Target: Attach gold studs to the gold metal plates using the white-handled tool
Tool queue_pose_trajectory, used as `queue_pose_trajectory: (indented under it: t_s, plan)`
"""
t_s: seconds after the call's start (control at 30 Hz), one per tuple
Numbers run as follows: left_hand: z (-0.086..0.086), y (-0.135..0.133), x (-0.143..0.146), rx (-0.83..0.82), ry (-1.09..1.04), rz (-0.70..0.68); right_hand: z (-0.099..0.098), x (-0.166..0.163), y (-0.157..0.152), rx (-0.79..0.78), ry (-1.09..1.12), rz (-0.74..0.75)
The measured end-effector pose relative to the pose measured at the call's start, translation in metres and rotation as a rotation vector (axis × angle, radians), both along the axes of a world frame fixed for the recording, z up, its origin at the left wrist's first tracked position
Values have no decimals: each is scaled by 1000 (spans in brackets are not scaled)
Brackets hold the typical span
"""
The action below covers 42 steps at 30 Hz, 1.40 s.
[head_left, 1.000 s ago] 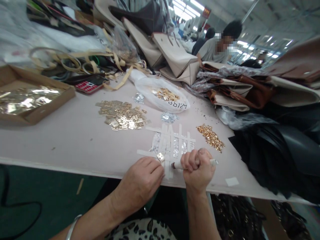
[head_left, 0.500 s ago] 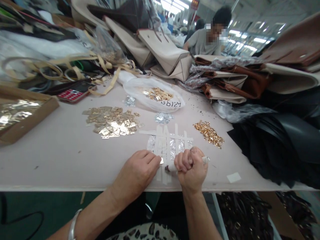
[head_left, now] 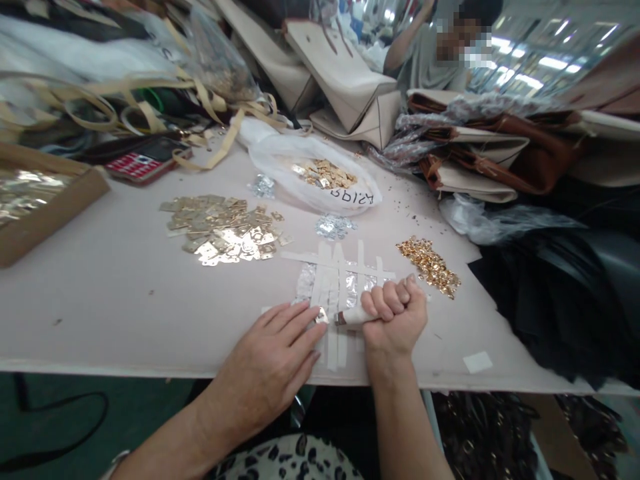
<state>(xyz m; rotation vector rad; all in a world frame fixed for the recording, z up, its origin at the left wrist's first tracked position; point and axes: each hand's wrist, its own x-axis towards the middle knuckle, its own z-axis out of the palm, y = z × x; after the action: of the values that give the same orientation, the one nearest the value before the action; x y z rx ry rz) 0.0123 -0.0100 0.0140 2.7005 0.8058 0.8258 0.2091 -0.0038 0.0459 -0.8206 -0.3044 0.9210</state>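
My left hand (head_left: pixel 280 350) lies near the table's front edge with its fingers stretched out. Its fingertips touch a small shiny gold metal plate (head_left: pixel 321 316) on strips of white tape (head_left: pixel 327 287). My right hand (head_left: pixel 397 310) is closed in a fist around a white-wrapped stick tool (head_left: pixel 354 316). The tool's dark tip points left, just beside the plate. Behind the hands lie a heap of flat gold plates (head_left: pixel 230 227), a small pile of silver pieces (head_left: pixel 336 227) and a pile of small gold rings or fittings (head_left: pixel 427 263).
A white plastic bag (head_left: pixel 270 157) with gold pieces lies open at the back. On the left are a cardboard box (head_left: pixel 55 217) and a red-patterned case (head_left: pixel 143 160). Bags (head_left: pixel 345 87) and black sheets (head_left: pixel 555 293) crowd the back and right. A person (head_left: pixel 430 57) is beyond.
My left fingers have spread from a pinch, showing more of the gold plate. My right hand has moved slightly right, and the tool has levelled out. The view has shifted down.
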Motion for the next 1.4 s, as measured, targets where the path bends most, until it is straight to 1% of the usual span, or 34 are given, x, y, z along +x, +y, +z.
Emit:
queue_pose_trajectory:
  t_s: [0.13,0.3,0.47,0.67,0.77,0.87,0.97,1.03,1.1,1.13,1.2,1.27,1.33,1.4]
  plan:
    - [-3,1,1,-10,8,-3,-7,2,12,-45,67,55]
    - [-3,1,0,-32,-29,16,-13,0,16,-41,100,131]
    - [-7,1,-1,-93,-34,7,-14,-1,18,-36,131,149]
    - [-13,1,1,-138,-79,2,-15,-3,21,34,94,229]
    - [-14,0,1,-145,-95,4,-9,-6,22,81,23,299]
    - [-15,-1,1,-154,-94,-1,0,-14,21,132,-100,396]
    - [-15,-1,1,-163,-80,-8,6,-27,15,170,-281,529]
    - [-14,0,1,-158,-71,-25,4,-35,9,156,-456,566]
    - [-12,0,0,-157,-63,-42,1,-41,3,123,-619,549]
    - [-11,0,-1,-158,-64,-45,1,-42,2,112,-665,531]
    - [-10,-1,-2,-155,-90,-31,7,-41,-1,126,-660,504]
    - [-10,-3,-4,-136,-127,3,21,-39,-1,177,-602,459]
    - [-11,-5,-5,-100,-158,27,36,-39,-2,248,-587,375]
    - [-12,-6,-5,-74,-178,32,40,-43,-3,308,-622,276]
